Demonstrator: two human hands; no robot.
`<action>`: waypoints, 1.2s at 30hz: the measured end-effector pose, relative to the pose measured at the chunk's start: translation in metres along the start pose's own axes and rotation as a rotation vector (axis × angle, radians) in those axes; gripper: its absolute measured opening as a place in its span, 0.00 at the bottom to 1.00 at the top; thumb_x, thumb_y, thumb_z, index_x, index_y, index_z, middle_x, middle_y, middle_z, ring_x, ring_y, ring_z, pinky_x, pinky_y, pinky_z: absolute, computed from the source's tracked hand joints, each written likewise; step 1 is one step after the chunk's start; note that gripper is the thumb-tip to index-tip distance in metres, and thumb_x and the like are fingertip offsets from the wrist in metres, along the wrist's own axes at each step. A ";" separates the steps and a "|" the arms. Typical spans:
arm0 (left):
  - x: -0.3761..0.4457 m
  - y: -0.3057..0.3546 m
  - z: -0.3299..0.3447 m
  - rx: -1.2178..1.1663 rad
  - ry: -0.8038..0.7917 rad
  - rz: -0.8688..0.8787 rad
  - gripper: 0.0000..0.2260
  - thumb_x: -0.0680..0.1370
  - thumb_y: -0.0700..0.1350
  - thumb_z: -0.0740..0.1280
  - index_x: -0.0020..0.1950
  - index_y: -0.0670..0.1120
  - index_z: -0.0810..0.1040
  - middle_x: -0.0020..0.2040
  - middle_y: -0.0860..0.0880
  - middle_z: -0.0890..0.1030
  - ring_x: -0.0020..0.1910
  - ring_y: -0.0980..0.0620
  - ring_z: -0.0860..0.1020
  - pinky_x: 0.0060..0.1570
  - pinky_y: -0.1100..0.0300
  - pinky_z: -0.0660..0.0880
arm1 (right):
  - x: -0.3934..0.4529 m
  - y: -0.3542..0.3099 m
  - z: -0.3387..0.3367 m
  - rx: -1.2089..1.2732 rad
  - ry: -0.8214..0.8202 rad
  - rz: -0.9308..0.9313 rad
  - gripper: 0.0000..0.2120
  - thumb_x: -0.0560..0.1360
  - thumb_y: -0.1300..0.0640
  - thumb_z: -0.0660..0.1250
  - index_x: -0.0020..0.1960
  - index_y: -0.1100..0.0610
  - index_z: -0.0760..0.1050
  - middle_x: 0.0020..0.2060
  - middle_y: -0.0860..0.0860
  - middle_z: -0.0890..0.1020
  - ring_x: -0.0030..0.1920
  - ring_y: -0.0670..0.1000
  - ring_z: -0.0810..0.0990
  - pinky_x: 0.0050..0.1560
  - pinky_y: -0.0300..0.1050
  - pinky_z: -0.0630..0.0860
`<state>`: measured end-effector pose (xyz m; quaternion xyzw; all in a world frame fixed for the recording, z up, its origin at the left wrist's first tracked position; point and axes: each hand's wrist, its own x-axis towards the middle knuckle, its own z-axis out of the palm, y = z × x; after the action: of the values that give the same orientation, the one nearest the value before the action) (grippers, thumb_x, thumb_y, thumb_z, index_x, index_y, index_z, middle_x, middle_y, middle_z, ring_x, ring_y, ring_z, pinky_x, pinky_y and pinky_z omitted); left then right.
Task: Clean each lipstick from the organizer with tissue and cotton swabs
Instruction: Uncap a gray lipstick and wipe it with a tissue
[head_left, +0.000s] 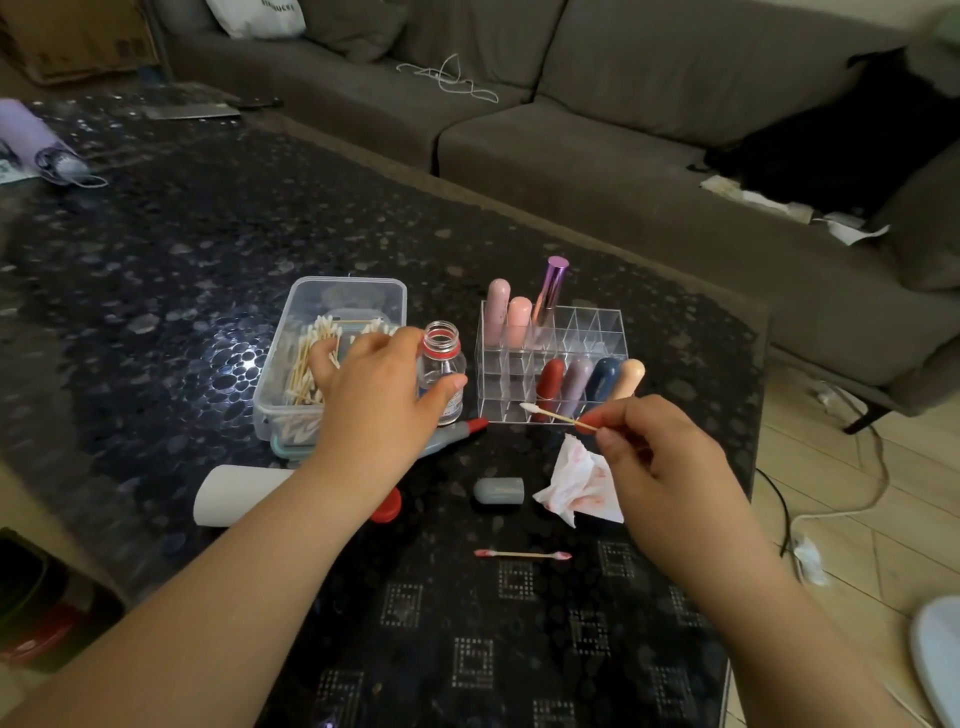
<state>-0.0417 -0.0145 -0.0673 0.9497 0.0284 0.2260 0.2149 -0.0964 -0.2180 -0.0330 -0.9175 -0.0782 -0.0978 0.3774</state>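
A clear organizer (597, 325) holds several lipsticks (550, 382). My right hand (660, 457) pinches a clean cotton swab (550, 415) just in front of the organizer. My left hand (379, 395) wraps around a small open glass bottle (441, 358), its thumb on the bottle's right side. An uncapped lipstick with a red tip (462, 431) lies under my left hand, and its grey cap (498, 491) lies nearer me. A stained tissue (576, 483) sits beside the cap. A used swab (522, 555) lies on the table.
A clear box of cotton swabs (311, 358) stands left of the bottle. A white roll (234, 493) and a red bottle cap (388, 506) lie under my left forearm. A grey sofa (571, 130) runs behind the dark table (182, 249).
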 end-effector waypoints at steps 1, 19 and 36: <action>0.000 0.000 0.000 0.004 -0.005 -0.002 0.19 0.75 0.58 0.65 0.61 0.48 0.74 0.54 0.49 0.80 0.62 0.48 0.71 0.67 0.47 0.50 | 0.000 0.000 0.000 -0.001 0.000 -0.004 0.11 0.78 0.61 0.62 0.46 0.45 0.74 0.44 0.38 0.75 0.50 0.34 0.72 0.44 0.20 0.66; 0.000 0.007 0.003 0.211 -0.099 0.054 0.21 0.78 0.60 0.59 0.64 0.48 0.73 0.58 0.50 0.80 0.70 0.49 0.64 0.68 0.44 0.43 | -0.002 0.001 0.000 -0.016 0.015 -0.053 0.09 0.77 0.62 0.64 0.47 0.49 0.78 0.44 0.39 0.76 0.49 0.34 0.73 0.46 0.21 0.66; -0.030 -0.017 0.003 0.325 -0.155 0.311 0.15 0.58 0.52 0.80 0.39 0.47 0.83 0.55 0.45 0.75 0.56 0.44 0.65 0.59 0.42 0.53 | -0.001 0.003 -0.001 -0.076 -0.019 -0.007 0.08 0.78 0.60 0.63 0.51 0.51 0.79 0.44 0.39 0.75 0.46 0.35 0.73 0.45 0.21 0.66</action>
<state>-0.0660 -0.0046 -0.0898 0.9793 -0.0987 0.1753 0.0231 -0.0973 -0.2212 -0.0345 -0.9318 -0.0811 -0.0933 0.3413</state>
